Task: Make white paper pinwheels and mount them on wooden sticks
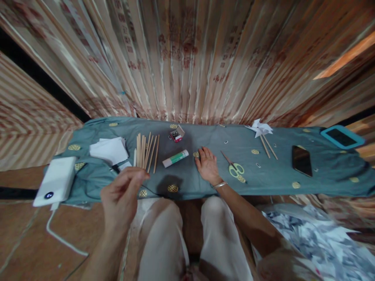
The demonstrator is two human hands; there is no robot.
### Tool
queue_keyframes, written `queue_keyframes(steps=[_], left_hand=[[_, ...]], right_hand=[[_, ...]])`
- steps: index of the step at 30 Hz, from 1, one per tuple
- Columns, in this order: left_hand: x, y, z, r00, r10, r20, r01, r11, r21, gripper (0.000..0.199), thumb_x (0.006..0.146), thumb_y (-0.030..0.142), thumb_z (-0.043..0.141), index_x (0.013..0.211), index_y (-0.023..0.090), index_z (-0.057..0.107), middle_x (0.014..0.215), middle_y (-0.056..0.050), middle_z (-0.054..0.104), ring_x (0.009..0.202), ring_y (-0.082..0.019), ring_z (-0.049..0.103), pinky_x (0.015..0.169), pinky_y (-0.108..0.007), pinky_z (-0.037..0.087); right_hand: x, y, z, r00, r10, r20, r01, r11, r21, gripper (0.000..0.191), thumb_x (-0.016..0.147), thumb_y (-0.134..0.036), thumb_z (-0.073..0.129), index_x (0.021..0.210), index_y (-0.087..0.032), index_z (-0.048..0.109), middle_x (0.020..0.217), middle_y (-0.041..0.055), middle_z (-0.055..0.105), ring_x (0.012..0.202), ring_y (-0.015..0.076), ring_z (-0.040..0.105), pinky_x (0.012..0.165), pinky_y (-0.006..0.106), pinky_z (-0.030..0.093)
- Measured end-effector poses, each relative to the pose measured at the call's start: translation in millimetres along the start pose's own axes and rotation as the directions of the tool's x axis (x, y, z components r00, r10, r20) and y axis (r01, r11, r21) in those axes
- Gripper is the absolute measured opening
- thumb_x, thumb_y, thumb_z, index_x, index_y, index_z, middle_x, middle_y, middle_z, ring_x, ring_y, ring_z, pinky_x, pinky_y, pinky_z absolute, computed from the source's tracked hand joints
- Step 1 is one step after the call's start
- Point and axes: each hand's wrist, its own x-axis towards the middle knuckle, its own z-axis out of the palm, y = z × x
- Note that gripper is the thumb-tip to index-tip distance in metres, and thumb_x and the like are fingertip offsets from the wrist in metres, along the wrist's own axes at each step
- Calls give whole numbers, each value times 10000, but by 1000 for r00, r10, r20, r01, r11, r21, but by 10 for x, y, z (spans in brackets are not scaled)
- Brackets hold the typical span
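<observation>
My left hand (124, 191) is raised in front of the near edge of the cloth, thumb and fingertips pinched together; whatever they may hold is too small to make out. Just beyond it lie several wooden sticks (146, 152) in a loose row. My right hand (208, 166), with a bracelet at the wrist, rests flat on the green cloth (199, 136), fingers spread. Between the hands is a glue stick (175, 158), with a small open red box (176, 135) behind it. Scissors with green handles (236, 169) lie right of my right hand.
White paper sheets (109, 150) and a white power bank (57, 180) with a cable lie at left. Toward the right are paper pinwheels (260, 128) on sticks, a dark phone (302, 160) and a blue-framed tablet (342, 136). A bag of folded paper (316, 242) stands below.
</observation>
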Motion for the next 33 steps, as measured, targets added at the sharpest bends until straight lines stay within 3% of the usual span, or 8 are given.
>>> queue_keyframes(steps=[2,3,4,6,9,18,25,33], left_hand=[[358,-354,-55,983,164,-82,-132,944,303,225,798,400,678,688,208,718,732,-48,684,749,-220,631,800,-403,516],[471,-563,-119,964,240,-111,-173,890,422,224,804,397,667,750,190,734,811,-67,711,868,-250,648,906,-440,498],[555,-763,-196,960,274,-65,-202,832,516,237,808,390,673,856,171,749,948,-91,732,1032,-282,634,1006,-467,460],[670,-1077,-346,964,265,34,-225,736,638,300,807,355,692,1003,133,735,1155,-129,704,1235,-314,551,1101,-483,400],[775,-1296,-484,981,169,91,-182,666,724,304,792,299,712,1063,162,708,1274,-104,659,1304,-309,494,1134,-491,370],[798,-1297,-506,999,19,44,-46,625,779,313,851,277,629,1093,108,732,1249,-155,698,1195,-290,616,1059,-402,448],[823,-1317,-512,999,8,47,-42,600,799,312,842,314,628,1060,120,737,1215,-143,720,1155,-286,645,1009,-384,472],[847,-1319,-526,999,-31,-9,27,645,763,282,816,324,632,997,140,746,1172,-120,742,1124,-273,661,991,-374,480]], right_hand=[[-3,2,8,1000,-9,-8,9,1000,-3,502,1003,-335,377,1408,-65,499,1511,219,475,1406,335,396,1114,509,331],[-4,3,11,1000,-11,-11,11,1000,-4,502,1002,-336,378,1407,-64,499,1508,220,478,1404,337,399,1111,511,333],[-4,3,14,1000,-12,-12,12,1000,-4,501,1002,-336,381,1407,-66,501,1507,220,479,1403,338,401,1109,510,336],[-3,5,16,1000,-9,-17,9,1000,-4,495,1002,-337,387,1403,-74,507,1508,217,479,1402,337,407,1106,507,341],[3,9,14,1000,-11,-15,11,1000,-6,489,1001,-335,393,1396,-74,515,1510,221,476,1405,339,409,1105,506,344],[2,31,27,999,-25,-31,25,1000,16,495,996,-333,393,1392,-63,514,1497,232,487,1401,345,411,1097,518,351],[6,22,6,999,-24,-24,24,1000,6,496,993,-323,410,1396,-53,515,1496,234,490,1403,346,415,1103,511,353],[14,23,-10,1000,-11,6,11,1000,10,505,991,-325,417,1406,-50,506,1509,228,477,1415,346,399,1112,507,347]])
